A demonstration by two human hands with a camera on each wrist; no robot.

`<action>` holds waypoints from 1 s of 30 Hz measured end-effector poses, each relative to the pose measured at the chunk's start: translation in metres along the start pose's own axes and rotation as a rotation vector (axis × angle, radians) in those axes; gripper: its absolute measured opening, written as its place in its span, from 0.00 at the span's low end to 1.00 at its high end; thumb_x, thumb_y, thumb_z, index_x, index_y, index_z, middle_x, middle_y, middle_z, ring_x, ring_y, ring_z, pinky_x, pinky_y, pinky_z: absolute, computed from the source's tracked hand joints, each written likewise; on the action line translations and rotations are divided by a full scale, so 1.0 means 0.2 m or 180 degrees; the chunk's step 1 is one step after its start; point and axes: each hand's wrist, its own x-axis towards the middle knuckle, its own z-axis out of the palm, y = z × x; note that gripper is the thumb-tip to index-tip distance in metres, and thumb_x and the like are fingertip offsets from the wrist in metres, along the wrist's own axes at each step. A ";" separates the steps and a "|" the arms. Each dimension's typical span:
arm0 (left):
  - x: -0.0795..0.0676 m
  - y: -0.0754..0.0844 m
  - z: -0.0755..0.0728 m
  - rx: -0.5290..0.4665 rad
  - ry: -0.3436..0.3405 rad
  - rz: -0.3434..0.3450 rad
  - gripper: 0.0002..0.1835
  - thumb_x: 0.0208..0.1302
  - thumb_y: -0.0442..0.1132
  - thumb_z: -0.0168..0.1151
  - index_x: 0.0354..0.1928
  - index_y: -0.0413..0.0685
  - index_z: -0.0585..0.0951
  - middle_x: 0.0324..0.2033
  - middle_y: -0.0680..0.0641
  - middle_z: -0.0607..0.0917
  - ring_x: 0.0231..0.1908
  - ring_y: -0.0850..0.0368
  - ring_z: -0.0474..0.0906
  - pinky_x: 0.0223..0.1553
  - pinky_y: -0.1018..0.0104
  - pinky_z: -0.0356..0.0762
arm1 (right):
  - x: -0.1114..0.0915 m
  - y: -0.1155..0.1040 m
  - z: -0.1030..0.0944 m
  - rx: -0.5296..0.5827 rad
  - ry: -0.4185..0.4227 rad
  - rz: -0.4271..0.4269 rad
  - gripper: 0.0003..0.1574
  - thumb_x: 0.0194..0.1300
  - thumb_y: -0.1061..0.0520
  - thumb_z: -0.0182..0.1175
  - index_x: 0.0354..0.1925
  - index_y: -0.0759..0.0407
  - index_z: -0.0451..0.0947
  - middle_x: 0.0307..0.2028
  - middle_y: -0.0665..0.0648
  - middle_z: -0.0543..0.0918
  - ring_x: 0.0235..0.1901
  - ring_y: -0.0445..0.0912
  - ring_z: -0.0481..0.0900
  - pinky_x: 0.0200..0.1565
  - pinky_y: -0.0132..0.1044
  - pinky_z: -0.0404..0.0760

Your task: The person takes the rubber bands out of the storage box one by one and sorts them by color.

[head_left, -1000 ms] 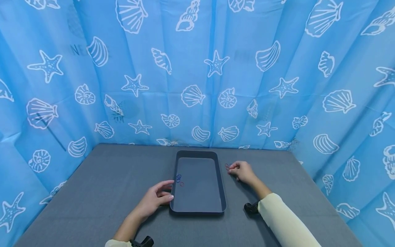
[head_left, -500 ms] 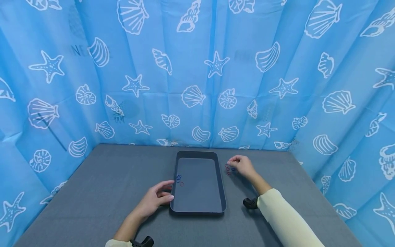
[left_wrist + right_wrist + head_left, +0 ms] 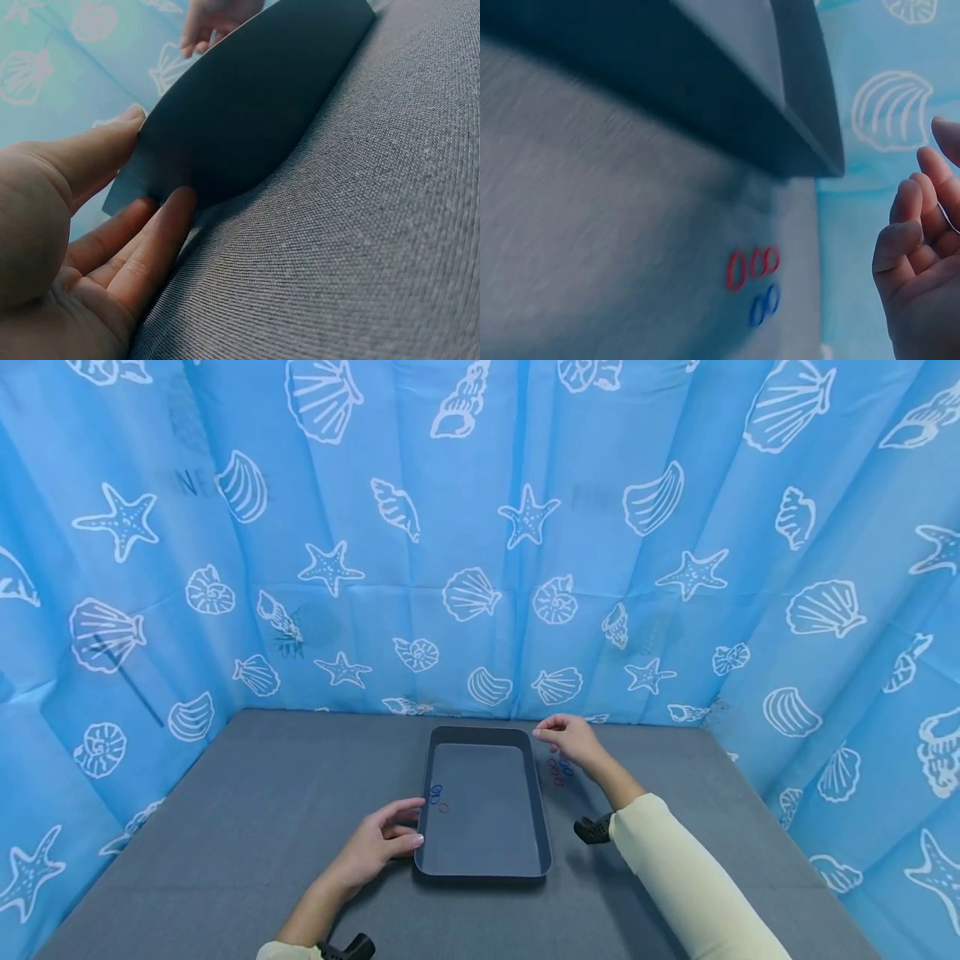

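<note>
A dark grey rectangular tray lies on the table. My left hand is at its left side; in the left wrist view the thumb touches the rim and loosely extended fingers rest against the outer wall. Inside the tray, near that side, lie blue rings and a red ring. My right hand is raised beside the tray's far right corner, thumb and index finger close together; I cannot tell whether they hold a ring. Below it, red rings and blue rings lie right of the tray.
The grey cloth-covered table extends around the tray. A blue curtain with white shell and starfish prints hangs along its back and sides. A black wrist device is worn on the right wrist.
My right hand has lifted from the small rings and moved away from me and left, to the tray's far right corner, leaving more rings uncovered. The left hand stays at the tray.
</note>
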 end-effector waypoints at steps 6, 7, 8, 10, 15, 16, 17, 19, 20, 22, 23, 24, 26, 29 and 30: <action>-0.03 0.07 0.01 -0.0018 -0.0019 -0.0036 0.28 0.55 0.36 0.58 0.59 0.47 0.63 0.53 0.36 0.66 0.43 0.49 0.73 0.39 0.60 0.75 | 0.02 -0.08 0.04 0.0181 -0.0156 -0.0016 0.13 0.55 0.51 0.58 0.35 0.59 0.76 0.33 0.62 0.76 0.32 0.63 0.70 0.22 0.46 0.73; -0.04 0.09 0.01 -0.0013 -0.0020 -0.0043 0.28 0.55 0.36 0.58 0.59 0.46 0.63 0.54 0.35 0.66 0.43 0.49 0.73 0.39 0.60 0.75 | 0.03 -0.08 0.05 0.0198 -0.0166 -0.0005 0.13 0.55 0.51 0.59 0.34 0.59 0.76 0.33 0.63 0.76 0.32 0.63 0.70 0.22 0.47 0.73; -0.04 0.10 0.01 0.0000 -0.0017 -0.0047 0.28 0.55 0.36 0.58 0.59 0.46 0.63 0.53 0.35 0.66 0.43 0.49 0.73 0.39 0.60 0.75 | 0.03 -0.09 0.06 0.0208 -0.0181 0.0004 0.12 0.55 0.51 0.59 0.34 0.59 0.76 0.34 0.63 0.76 0.32 0.63 0.70 0.24 0.49 0.73; -0.05 0.12 0.02 0.0041 -0.0008 -0.0053 0.28 0.56 0.36 0.58 0.59 0.45 0.63 0.53 0.35 0.66 0.43 0.49 0.73 0.39 0.60 0.74 | 0.04 -0.09 0.08 0.0162 -0.0218 -0.0027 0.13 0.54 0.51 0.59 0.34 0.59 0.76 0.33 0.63 0.76 0.31 0.61 0.71 0.26 0.52 0.73; -0.05 0.13 0.02 0.0028 -0.0001 -0.0060 0.28 0.55 0.36 0.58 0.59 0.45 0.63 0.53 0.34 0.67 0.42 0.49 0.73 0.39 0.60 0.75 | 0.04 -0.10 0.13 0.0148 -0.0368 -0.0070 0.12 0.55 0.52 0.59 0.34 0.58 0.76 0.32 0.63 0.76 0.31 0.60 0.72 0.28 0.50 0.74; -0.05 0.13 0.02 0.0012 -0.0002 -0.0058 0.28 0.55 0.36 0.58 0.59 0.45 0.63 0.53 0.34 0.67 0.42 0.49 0.73 0.39 0.60 0.75 | 0.04 -0.10 0.14 0.0165 -0.0406 -0.0071 0.12 0.55 0.52 0.59 0.34 0.58 0.76 0.31 0.63 0.76 0.30 0.59 0.72 0.27 0.48 0.74; -0.05 0.13 0.02 -0.0003 -0.0002 -0.0060 0.28 0.55 0.36 0.58 0.59 0.45 0.63 0.52 0.34 0.67 0.42 0.49 0.73 0.39 0.60 0.75 | 0.04 -0.11 0.15 0.0179 -0.0449 -0.0068 0.11 0.55 0.52 0.59 0.34 0.58 0.76 0.30 0.62 0.76 0.29 0.58 0.72 0.26 0.47 0.75; -0.05 0.13 0.02 -0.0014 -0.0002 -0.0066 0.28 0.55 0.36 0.58 0.59 0.45 0.63 0.52 0.35 0.67 0.42 0.49 0.73 0.39 0.60 0.75 | 0.04 -0.11 0.17 0.0189 -0.0538 -0.0097 0.11 0.55 0.53 0.58 0.34 0.58 0.76 0.28 0.60 0.75 0.25 0.54 0.72 0.24 0.43 0.75; -0.05 0.13 0.02 -0.0016 -0.0002 -0.0068 0.28 0.55 0.36 0.58 0.59 0.45 0.63 0.52 0.35 0.67 0.42 0.49 0.73 0.39 0.60 0.75 | 0.04 -0.11 0.18 0.0188 -0.0583 -0.0103 0.11 0.56 0.53 0.58 0.34 0.58 0.77 0.27 0.58 0.75 0.24 0.52 0.71 0.24 0.43 0.75; -0.05 0.13 0.02 -0.0018 -0.0007 -0.0075 0.28 0.56 0.36 0.58 0.59 0.45 0.63 0.52 0.35 0.67 0.42 0.49 0.73 0.39 0.60 0.75 | 0.04 -0.12 0.20 0.0185 -0.0675 -0.0111 0.11 0.55 0.52 0.58 0.34 0.58 0.77 0.27 0.57 0.75 0.23 0.49 0.71 0.25 0.45 0.75; -0.05 0.13 0.02 -0.0015 -0.0009 -0.0080 0.28 0.56 0.36 0.58 0.59 0.44 0.63 0.52 0.35 0.67 0.42 0.49 0.73 0.39 0.60 0.75 | 0.04 -0.12 0.21 0.0184 -0.0718 -0.0114 0.11 0.55 0.52 0.58 0.34 0.58 0.77 0.27 0.57 0.76 0.23 0.49 0.72 0.27 0.47 0.76; -0.05 0.13 0.02 -0.0017 -0.0013 -0.0082 0.28 0.56 0.36 0.58 0.59 0.44 0.63 0.52 0.35 0.67 0.42 0.49 0.73 0.39 0.60 0.75 | 0.04 -0.12 0.22 0.0176 -0.0761 -0.0124 0.11 0.55 0.52 0.58 0.35 0.57 0.77 0.28 0.58 0.76 0.23 0.50 0.72 0.28 0.49 0.76; -0.04 0.12 0.02 -0.0034 -0.0017 -0.0083 0.28 0.56 0.36 0.58 0.59 0.45 0.63 0.52 0.35 0.67 0.42 0.49 0.73 0.39 0.60 0.75 | 0.04 -0.13 0.24 0.0157 -0.0850 -0.0143 0.12 0.55 0.51 0.58 0.35 0.57 0.77 0.31 0.60 0.76 0.25 0.51 0.73 0.30 0.50 0.75; -0.03 0.09 0.01 -0.0085 -0.0022 -0.0076 0.28 0.55 0.35 0.58 0.59 0.46 0.63 0.52 0.35 0.67 0.42 0.48 0.73 0.39 0.59 0.75 | 0.04 -0.15 0.27 0.0106 -0.1013 -0.0221 0.12 0.56 0.52 0.57 0.36 0.58 0.77 0.35 0.65 0.75 0.28 0.54 0.74 0.31 0.51 0.75; -0.02 0.07 0.01 -0.0098 -0.0022 -0.0070 0.28 0.55 0.35 0.58 0.59 0.46 0.63 0.52 0.35 0.67 0.42 0.49 0.73 0.39 0.59 0.75 | 0.03 -0.15 0.28 0.0094 -0.1062 -0.0245 0.12 0.57 0.52 0.57 0.36 0.58 0.77 0.36 0.66 0.75 0.29 0.55 0.74 0.32 0.51 0.75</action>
